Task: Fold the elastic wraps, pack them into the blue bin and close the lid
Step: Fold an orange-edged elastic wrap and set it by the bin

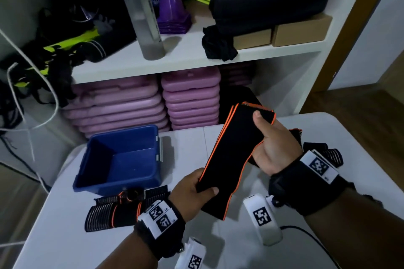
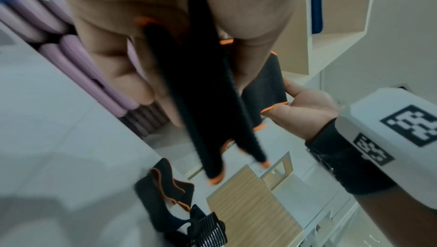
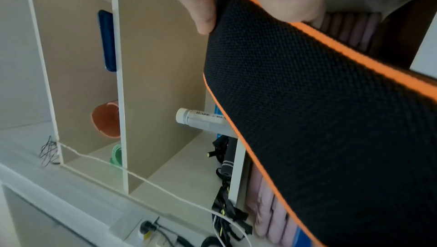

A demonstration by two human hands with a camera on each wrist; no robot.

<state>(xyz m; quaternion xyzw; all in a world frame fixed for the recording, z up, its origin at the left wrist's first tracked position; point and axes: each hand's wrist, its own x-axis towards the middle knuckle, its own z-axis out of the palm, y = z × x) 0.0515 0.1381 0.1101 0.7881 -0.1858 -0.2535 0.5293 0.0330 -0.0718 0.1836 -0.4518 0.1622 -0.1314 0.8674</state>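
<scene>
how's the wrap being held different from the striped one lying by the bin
The held wrap is plain black, gripped above the table by left hand and right hand; the striped wrap has white stripes and lies untouched on the table. Both have orange edging.

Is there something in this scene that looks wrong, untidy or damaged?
Nothing looks damaged or spilled. Both hands, left hand and right hand, hold a black wrap with orange edging above the table. The blue bin stands open and empty. Another wrap lies loose beside it, not yet packed.
</scene>
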